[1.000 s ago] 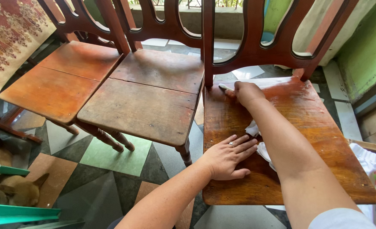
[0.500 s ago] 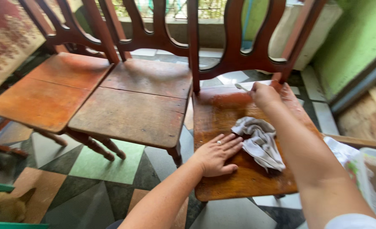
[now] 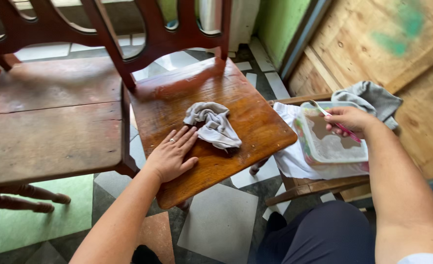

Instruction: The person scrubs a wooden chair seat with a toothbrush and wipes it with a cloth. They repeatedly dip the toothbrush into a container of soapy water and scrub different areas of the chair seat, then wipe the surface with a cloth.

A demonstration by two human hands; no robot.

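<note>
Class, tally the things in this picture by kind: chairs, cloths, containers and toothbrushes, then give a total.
Wooden chairs: 2, the varnished chair and the dull chair
Cloths: 3, crumpled rag, grey cloth, white cloth
Plastic container: 1
Toothbrush: 1
Total: 7

You get bright, even daylight. Glare sheens the chair seat [image 3: 211, 93] near its back, upper centre. Soft shadows below. Slight blur and wide-angle stretch at the frame's edges.

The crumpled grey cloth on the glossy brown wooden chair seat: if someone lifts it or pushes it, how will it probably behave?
The crumpled grey cloth lies in soft, loose folds, so it would probably hang limp when lifted. It looks thin, so it is likely light. The glossy brown wooden chair seat shines smooth, so a push would probably make the cloth slide and bunch up rather than roll.
</note>
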